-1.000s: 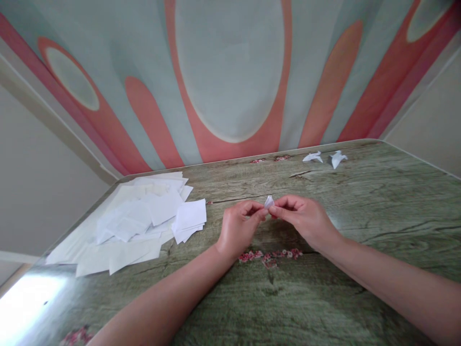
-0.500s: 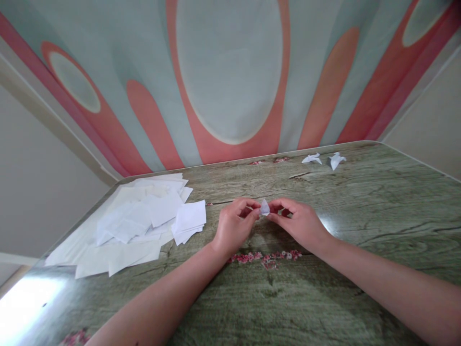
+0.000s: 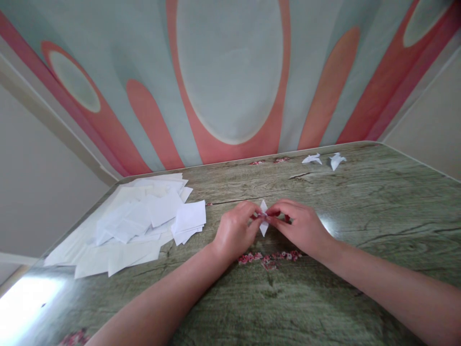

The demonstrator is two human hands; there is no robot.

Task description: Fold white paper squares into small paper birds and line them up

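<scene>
Between my two hands is a small folded piece of white paper, a narrow diamond with one point away from me and one toward me. My left hand pinches its left side between thumb and fingers. From the right, my right hand pinches the other side, its fingertips almost meeting those of the left. The fingertips cover the paper's middle, so the folds there are hidden.
Loose white paper sheets lie spread at the left, with a small stack of paper squares beside them. Two folded paper birds, a left one and a right one, rest near the back edge of the wood-patterned table.
The folded paper has gone from a small upright triangle to a longer diamond with points at both ends. My fingertips have closed in over its middle.
</scene>
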